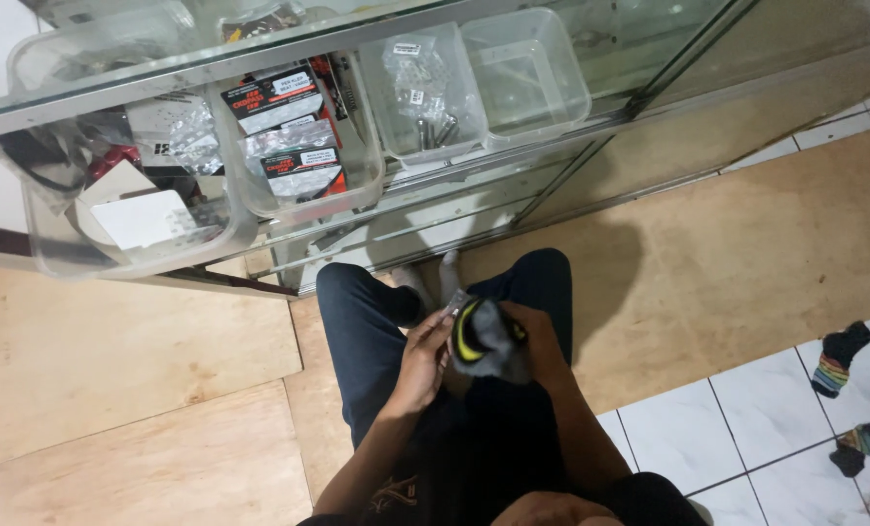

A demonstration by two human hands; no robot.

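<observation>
Gripping a grey-and-yellow sock (481, 336) between both hands, left hand (423, 358) pinching its edge, right hand (532, 336) clasping behind it

Your bright, even indoor light, glare on the glass shelf (259, 58), soft shadow (yours) across the floor (707, 253), slight blur.

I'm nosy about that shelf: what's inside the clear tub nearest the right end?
The rightmost clear tub looks empty; its bottom shows through. The tub beside it holds small bagged metal parts. The glass shelf above partly covers both.
</observation>
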